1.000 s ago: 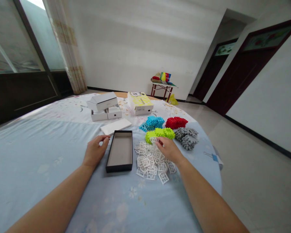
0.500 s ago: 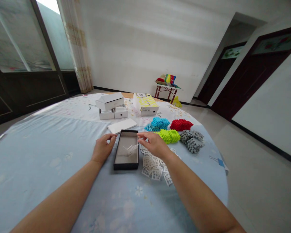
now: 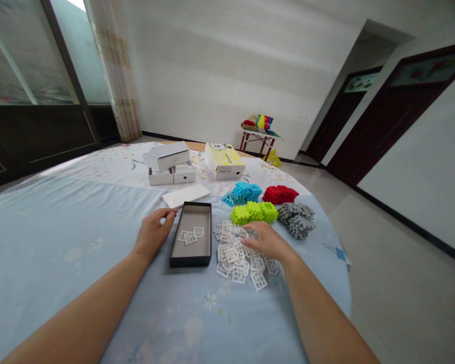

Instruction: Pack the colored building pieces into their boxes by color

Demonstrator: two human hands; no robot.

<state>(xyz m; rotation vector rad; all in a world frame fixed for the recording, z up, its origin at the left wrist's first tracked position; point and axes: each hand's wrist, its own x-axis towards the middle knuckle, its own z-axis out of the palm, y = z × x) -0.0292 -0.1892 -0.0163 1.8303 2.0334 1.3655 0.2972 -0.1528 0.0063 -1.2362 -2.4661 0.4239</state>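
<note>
In the head view, the tray (image 3: 201,246) stands on the blue-draped desk (image 3: 72,247), its black walls around a greyish floor. A few white grid pieces (image 3: 190,238) lie close together in the tray. The left hand (image 3: 155,230) is at the tray's left rim, thumb and forefinger brought close to each other; whether they pinch the rim, I cannot tell. Just right of the tray spreads a loose pile (image 3: 233,254) of more such pieces. The right hand (image 3: 263,238) is over the pile's right part, thumb and fingers apart; I cannot tell whether a fingertip touches a piece. Beyond the pile and right of the tray sit green blocks (image 3: 254,212), blue blocks (image 3: 244,192), red blocks (image 3: 280,194) and, farthest right, grey blocks (image 3: 296,221). Just behind the tray lies a white slab (image 3: 185,195); farther behind are white boxes (image 3: 170,155) and a yellow box (image 3: 225,159)
</note>
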